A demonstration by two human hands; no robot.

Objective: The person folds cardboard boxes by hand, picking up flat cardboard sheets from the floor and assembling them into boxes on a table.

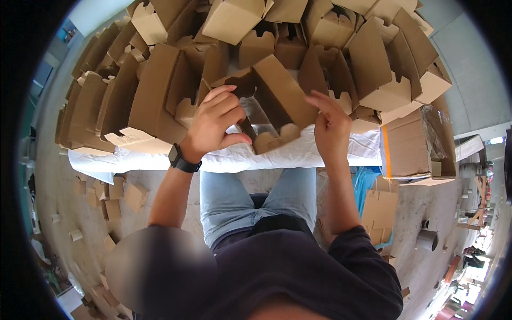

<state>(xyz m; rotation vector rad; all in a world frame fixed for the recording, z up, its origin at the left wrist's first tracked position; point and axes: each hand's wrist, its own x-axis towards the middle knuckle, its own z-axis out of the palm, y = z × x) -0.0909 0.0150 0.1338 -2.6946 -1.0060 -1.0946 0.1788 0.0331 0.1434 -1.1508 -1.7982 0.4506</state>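
A brown cardboard box (277,98) with an open side and a clear window sits tilted at the front of a white-covered table (298,152). My left hand (216,125), with a black watch on its wrist, grips the box's left flap. My right hand (332,125) presses its fingers against the box's right wall and lower corner. Both forearms rise from the lower edge over my jeans.
A big heap of folded brown boxes (160,80) covers the table behind and to both sides. A stack of flat cardboard (410,144) stands at the right. Cardboard scraps (114,197) litter the concrete floor at the left; more flat sheets (380,210) lie at the right.
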